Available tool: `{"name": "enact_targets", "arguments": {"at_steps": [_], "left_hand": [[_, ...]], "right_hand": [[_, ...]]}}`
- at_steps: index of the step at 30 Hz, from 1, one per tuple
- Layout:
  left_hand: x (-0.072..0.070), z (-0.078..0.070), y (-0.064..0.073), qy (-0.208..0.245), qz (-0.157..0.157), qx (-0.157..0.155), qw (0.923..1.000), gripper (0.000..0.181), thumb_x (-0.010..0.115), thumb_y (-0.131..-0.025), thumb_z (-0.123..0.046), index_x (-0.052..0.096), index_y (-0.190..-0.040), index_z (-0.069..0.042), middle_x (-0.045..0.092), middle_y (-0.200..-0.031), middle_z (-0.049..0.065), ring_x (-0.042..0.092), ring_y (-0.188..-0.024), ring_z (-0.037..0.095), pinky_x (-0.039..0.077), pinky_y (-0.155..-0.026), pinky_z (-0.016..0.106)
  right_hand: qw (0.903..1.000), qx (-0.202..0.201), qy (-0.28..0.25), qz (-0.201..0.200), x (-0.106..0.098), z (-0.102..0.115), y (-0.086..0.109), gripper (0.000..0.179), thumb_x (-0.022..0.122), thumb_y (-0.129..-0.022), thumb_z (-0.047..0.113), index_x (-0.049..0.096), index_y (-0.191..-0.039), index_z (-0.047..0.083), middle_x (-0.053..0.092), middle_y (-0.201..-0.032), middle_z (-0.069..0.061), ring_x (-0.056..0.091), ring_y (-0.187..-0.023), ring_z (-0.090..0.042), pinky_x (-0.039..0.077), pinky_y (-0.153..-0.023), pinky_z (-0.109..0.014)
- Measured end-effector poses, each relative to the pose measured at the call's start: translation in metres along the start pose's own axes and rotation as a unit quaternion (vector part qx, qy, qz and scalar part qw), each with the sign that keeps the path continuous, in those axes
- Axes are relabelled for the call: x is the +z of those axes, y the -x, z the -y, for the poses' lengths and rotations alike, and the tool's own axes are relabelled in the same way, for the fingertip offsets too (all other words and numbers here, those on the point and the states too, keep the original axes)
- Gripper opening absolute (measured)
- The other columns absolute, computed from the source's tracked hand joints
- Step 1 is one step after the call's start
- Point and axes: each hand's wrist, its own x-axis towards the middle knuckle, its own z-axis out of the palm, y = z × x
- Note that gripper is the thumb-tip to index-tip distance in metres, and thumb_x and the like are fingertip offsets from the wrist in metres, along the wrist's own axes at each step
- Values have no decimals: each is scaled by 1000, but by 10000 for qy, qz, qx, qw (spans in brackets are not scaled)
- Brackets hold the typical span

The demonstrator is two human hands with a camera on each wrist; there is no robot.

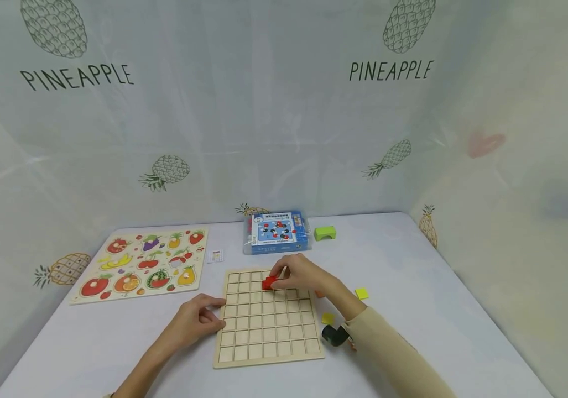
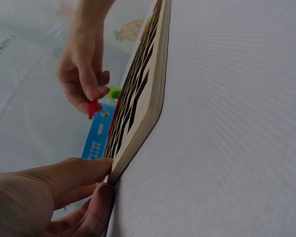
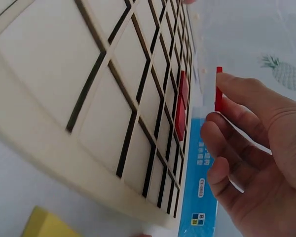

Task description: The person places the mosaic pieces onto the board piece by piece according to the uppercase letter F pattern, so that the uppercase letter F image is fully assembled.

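My right hand (image 1: 300,272) pinches a thin red square tile (image 3: 218,89) between thumb and fingertips, over the far rows of a wooden grid board (image 1: 270,331). In the right wrist view the tile stands on edge, apart from the board. Two red tiles (image 3: 180,116) sit side by side in the grid just behind it. My left hand (image 1: 195,320) rests at the board's left edge, thumb and forefinger touching the rim a little apart. The left wrist view shows these fingertips (image 2: 104,170) against the board's side.
Behind the board lies a blue-and-clear box (image 1: 276,233), with a green arch block (image 1: 324,232) to its right. A fruit puzzle board (image 1: 141,265) and a small printed card (image 1: 215,256) are at left. Yellow pieces (image 1: 361,293) and a black curved piece (image 1: 334,335) lie at right.
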Motion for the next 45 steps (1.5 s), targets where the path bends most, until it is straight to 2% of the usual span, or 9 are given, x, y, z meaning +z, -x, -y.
{"name": "enact_targets", "arguments": {"at_steps": [4,10,15,23,33,38,45], "left_hand": [[0,0,0,25,-9,1,10000,47,81,-79,-18,66,-120,-1,63,-107,12,63,-71,1,52,-63,18],[2,1,2,54,42,-34,10000,47,81,-79,-17,66,-120,-1,63,-107,12,63,-72,1,53,-64,18],[1,0,1,43,22,1,10000,46,81,-79,-17,66,-120,-1,63,-107,13,64,-72,2,53,-64,18],[0,-1,0,3,1,-23,10000,47,81,-80,-18,66,-121,-1,63,-106,12,63,-72,2,53,-63,19],[0,-2,0,-4,25,-41,10000,46,81,-80,-19,67,-120,-2,63,-107,12,64,-72,2,53,-64,18],[0,-2,-1,60,44,-109,9999,47,81,-80,-19,67,-121,-3,63,-108,12,64,-72,2,53,-64,18],[2,1,0,-106,8,-182,9998,45,81,-79,-17,67,-120,-4,64,-107,11,63,-71,2,53,-64,18]], "right_hand": [[9999,-42,-83,-70,4,2,-5,19,75,-87,21,73,-103,11,70,-96,1,62,-77,-12,51,-68,-19],[9999,-16,-84,80,11,3,-12,18,76,-87,22,73,-101,12,69,-89,4,60,-73,-8,50,-66,-17],[9999,-61,-90,40,14,5,-17,19,77,-85,20,73,-100,9,68,-87,2,59,-74,-10,48,-66,-17],[9998,-76,182,25,22,8,-25,19,77,-85,22,73,-101,10,71,-89,2,62,-77,-4,51,-72,-17],[9994,78,336,-57,29,9,-31,20,77,-85,25,74,-100,11,70,-89,4,58,-77,-3,49,-71,-17],[9993,200,324,-45,30,9,-32,20,77,-85,26,74,-100,12,67,-87,6,57,-77,-3,48,-71,-18],[9994,215,278,-48,32,9,-33,20,78,-84,26,74,-99,12,68,-89,3,56,-78,-5,48,-71,-18]]}}
